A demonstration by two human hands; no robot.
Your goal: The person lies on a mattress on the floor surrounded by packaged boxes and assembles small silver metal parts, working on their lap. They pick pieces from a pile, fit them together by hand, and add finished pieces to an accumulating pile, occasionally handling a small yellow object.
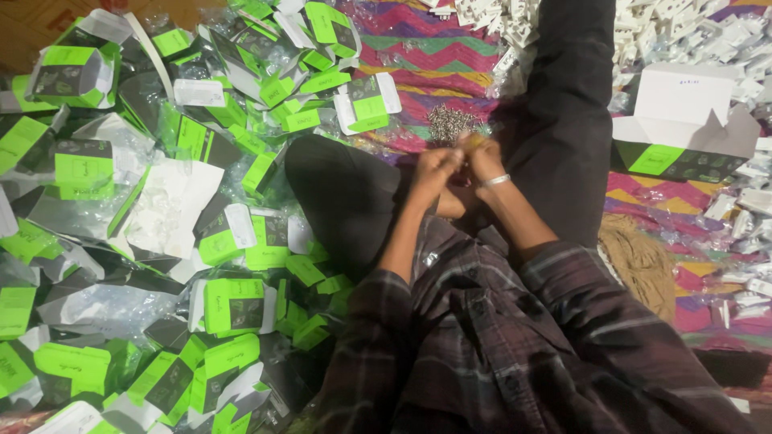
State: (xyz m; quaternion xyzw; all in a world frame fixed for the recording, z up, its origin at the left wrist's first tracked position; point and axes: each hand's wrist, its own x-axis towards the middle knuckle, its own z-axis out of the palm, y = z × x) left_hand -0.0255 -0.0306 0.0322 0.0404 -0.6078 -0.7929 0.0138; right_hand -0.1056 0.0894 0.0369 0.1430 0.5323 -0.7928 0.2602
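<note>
I sit on the floor with my legs in dark trousers. My left hand [435,170] and my right hand [485,157] are close together between my knees, fingers curled around something small that I cannot make out. A pale bangle [495,181] circles my right wrist. Just beyond my hands lies a little heap of small metal screws [450,122] on a striped cloth [434,56]. My plaid shirt sleeves fill the bottom of the view.
A big heap of green, black and white packets and clear bags [161,217] covers the left side. An open white and green box [687,120] stands at the right. Several small white plastic parts [691,32] lie at the top and right.
</note>
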